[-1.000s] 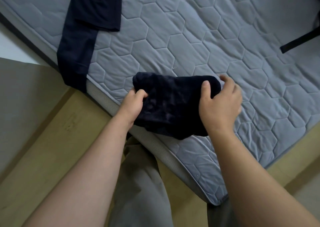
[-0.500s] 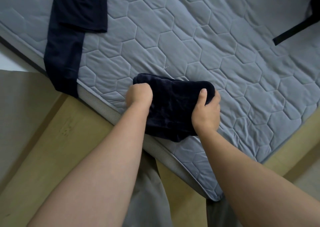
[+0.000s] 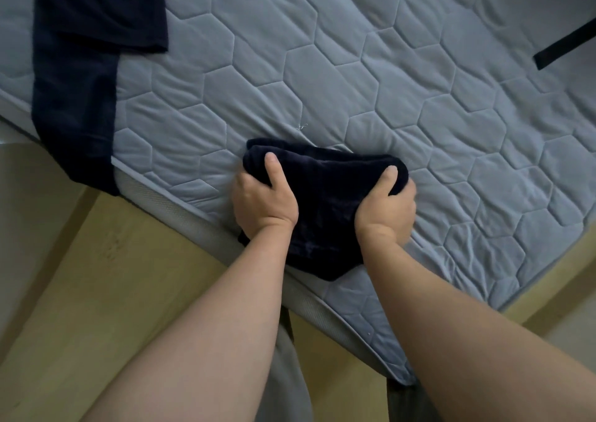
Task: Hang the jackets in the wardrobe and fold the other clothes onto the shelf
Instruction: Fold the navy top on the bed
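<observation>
A folded dark navy garment point(image 3: 325, 202) lies at the near edge of the grey quilted mattress point(image 3: 322, 66). My left hand point(image 3: 261, 199) grips its left side, thumb on top and fingers curled under the cloth. My right hand point(image 3: 387, 208) grips its right side the same way, thumb pressed into the fabric. The garment's lower corner hangs a little over the mattress edge. A second dark navy garment point(image 3: 84, 66) lies spread at the far left, draped over the mattress side.
A black strap point(image 3: 567, 47) lies on the mattress at the far right. The wooden bed frame point(image 3: 113, 276) runs below the mattress edge. My grey trouser legs point(image 3: 283, 373) stand between frame and bed.
Both hands have closed round the sides of the folded garment, thumbs now on top. The left hand shifted from its left rim to a full grip and the bundle is squeezed narrower.
</observation>
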A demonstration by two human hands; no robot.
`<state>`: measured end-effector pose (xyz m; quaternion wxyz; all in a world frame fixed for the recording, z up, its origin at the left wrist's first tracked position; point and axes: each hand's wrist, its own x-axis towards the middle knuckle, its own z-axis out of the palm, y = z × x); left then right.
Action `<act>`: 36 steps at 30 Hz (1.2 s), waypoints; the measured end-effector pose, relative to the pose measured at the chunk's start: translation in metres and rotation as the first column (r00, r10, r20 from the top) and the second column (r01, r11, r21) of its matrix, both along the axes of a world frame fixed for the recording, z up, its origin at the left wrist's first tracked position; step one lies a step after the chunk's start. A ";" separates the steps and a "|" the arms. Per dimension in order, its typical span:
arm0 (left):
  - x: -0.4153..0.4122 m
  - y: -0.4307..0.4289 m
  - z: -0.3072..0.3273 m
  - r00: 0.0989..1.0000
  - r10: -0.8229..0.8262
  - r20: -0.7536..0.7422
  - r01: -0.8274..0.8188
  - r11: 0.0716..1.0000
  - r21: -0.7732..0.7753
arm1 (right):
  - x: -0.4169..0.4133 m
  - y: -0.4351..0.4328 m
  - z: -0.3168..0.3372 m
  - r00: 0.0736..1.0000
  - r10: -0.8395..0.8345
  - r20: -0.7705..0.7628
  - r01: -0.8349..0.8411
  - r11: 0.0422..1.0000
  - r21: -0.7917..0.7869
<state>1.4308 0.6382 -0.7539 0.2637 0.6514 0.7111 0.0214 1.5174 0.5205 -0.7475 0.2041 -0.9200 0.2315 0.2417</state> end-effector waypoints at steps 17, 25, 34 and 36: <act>0.001 0.007 -0.036 0.997 -0.052 0.059 0.051 0.999 0.018 | 0.002 0.008 -0.044 0.995 0.058 0.083 -0.040 0.979 -0.201; -0.002 0.014 0.012 0.984 0.127 -0.123 -0.166 0.905 -0.392 | 0.028 -0.005 -0.007 0.967 0.053 -0.251 -0.052 0.999 0.008; 0.018 0.003 0.125 0.945 0.325 -0.037 -0.295 0.798 -0.526 | 0.056 -0.039 0.119 0.941 0.176 -0.291 -0.055 0.923 0.380; 0.023 -0.002 0.167 0.945 0.326 0.006 -0.276 0.811 -0.516 | 0.057 -0.047 0.164 0.959 0.180 -0.220 -0.074 0.905 0.420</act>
